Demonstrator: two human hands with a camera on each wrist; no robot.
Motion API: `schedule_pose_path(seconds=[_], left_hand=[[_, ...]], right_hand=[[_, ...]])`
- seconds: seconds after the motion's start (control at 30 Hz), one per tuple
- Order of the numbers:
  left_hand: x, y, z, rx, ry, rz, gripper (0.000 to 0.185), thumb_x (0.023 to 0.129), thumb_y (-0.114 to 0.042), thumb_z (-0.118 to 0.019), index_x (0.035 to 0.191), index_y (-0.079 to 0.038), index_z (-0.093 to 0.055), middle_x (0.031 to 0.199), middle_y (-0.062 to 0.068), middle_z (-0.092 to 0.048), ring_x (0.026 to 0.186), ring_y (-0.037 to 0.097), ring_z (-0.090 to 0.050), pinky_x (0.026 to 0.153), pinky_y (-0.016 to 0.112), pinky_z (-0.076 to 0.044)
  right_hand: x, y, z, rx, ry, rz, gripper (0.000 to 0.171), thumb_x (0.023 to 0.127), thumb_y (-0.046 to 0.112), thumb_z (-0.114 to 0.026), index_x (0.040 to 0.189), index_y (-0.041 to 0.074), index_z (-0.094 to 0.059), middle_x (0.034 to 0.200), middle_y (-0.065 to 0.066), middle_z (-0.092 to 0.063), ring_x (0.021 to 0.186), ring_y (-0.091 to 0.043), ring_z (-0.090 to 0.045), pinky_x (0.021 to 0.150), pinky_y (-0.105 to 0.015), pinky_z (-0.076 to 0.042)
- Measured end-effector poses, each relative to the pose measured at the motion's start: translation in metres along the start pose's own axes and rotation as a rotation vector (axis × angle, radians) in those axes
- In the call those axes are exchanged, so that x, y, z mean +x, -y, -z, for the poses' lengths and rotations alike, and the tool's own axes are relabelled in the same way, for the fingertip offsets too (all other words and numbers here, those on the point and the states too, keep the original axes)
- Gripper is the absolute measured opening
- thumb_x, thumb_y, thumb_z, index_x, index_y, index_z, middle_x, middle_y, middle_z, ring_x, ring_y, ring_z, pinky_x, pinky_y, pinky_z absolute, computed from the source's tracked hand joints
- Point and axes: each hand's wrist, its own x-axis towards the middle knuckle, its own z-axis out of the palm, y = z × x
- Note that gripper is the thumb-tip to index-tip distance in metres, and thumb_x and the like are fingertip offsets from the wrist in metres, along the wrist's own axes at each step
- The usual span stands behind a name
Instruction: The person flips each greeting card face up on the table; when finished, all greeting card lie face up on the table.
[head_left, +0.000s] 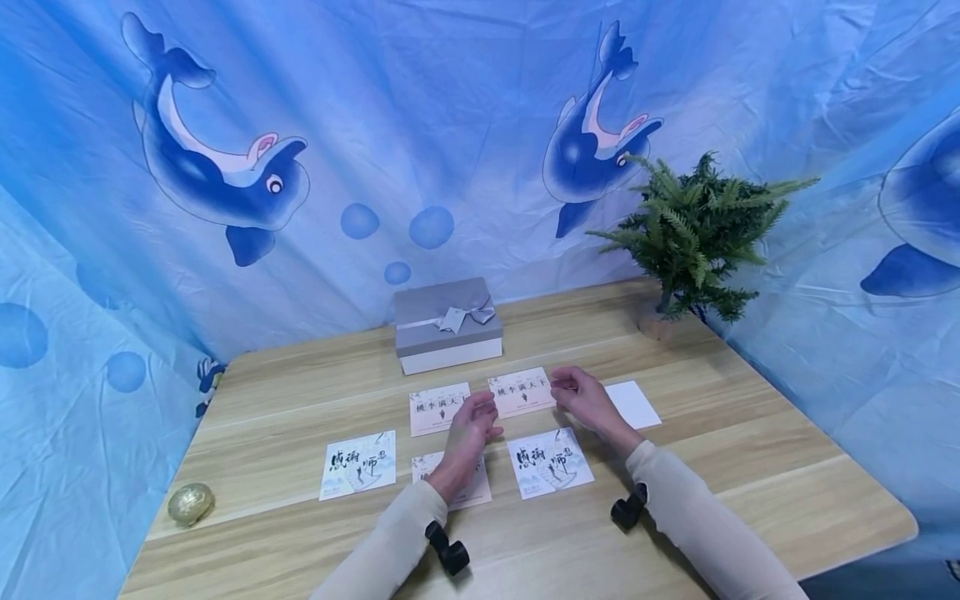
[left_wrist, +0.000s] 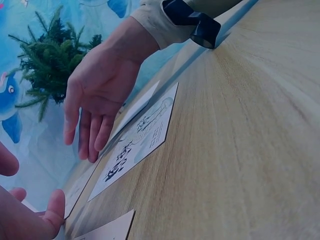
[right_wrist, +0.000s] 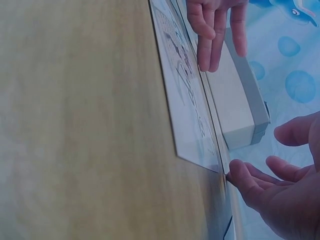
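Wooden desk [head_left: 300, 392], dolphin backdrop: I see pink card [head_left: 522, 392] lying crosswise between relaxed, empty left hand [head_left: 471, 427] and right hand [head_left: 585, 400]; right nearer.

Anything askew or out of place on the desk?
Mostly tidy. The cards are not squared: the left card sits tilted, and a blank white card lies apart at right. A gold ball sits alone by the left edge. No damage.

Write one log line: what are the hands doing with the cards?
left hand: open, over cards | right hand: open, at pink card edge | gift box: behind, closed
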Motion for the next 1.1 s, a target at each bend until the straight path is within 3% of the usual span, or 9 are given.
schedule_pose_path(seconds=[0.33,0.57,0.87,1.1], left_hand=[[0.000,0.000,0.000,0.001,0.006,0.002,0.045,0.096,-0.005,-0.047,0.140,0.003,-0.040,0.146,0.028,-0.040,0.127,0.042,-0.047,0.095,0.043,-0.052],[-0.002,-0.001,-0.002,-0.003,0.007,-0.014,0.045,0.096,-0.003,-0.047,0.139,0.004,-0.041,0.145,0.028,-0.041,0.129,0.042,-0.045,0.095,0.043,-0.052],[-0.010,-0.004,-0.016,0.096,0.057,-0.147,0.046,0.092,0.001,-0.047,0.137,0.007,-0.042,0.141,0.029,-0.044,0.130,0.043,-0.044,0.098,0.040,-0.051],[-0.015,-0.008,-0.034,0.089,0.093,-0.162,0.048,0.088,0.003,-0.051,0.135,0.006,-0.045,0.141,0.029,-0.046,0.131,0.041,-0.045,0.105,0.045,-0.045]], right_hand=[[-0.001,0.001,0.001,-0.003,-0.001,-0.003,0.039,0.091,0.005,-0.061,0.127,-0.006,-0.054,0.115,-0.023,-0.063,0.093,-0.031,-0.065,0.079,-0.035,-0.059],[-0.005,0.002,0.009,0.009,-0.014,-0.016,0.040,0.093,0.007,-0.060,0.130,-0.005,-0.053,0.117,-0.022,-0.062,0.102,-0.031,-0.062,0.085,-0.036,-0.058],[-0.013,-0.004,0.046,-0.027,-0.079,0.002,0.038,0.095,0.009,-0.058,0.129,-0.006,-0.053,0.121,-0.023,-0.062,0.108,-0.035,-0.062,0.090,-0.037,-0.055],[-0.020,-0.008,0.072,-0.062,-0.115,0.007,0.036,0.098,0.009,-0.055,0.129,-0.008,-0.054,0.123,-0.026,-0.061,0.111,-0.036,-0.060,0.088,-0.032,-0.056]])
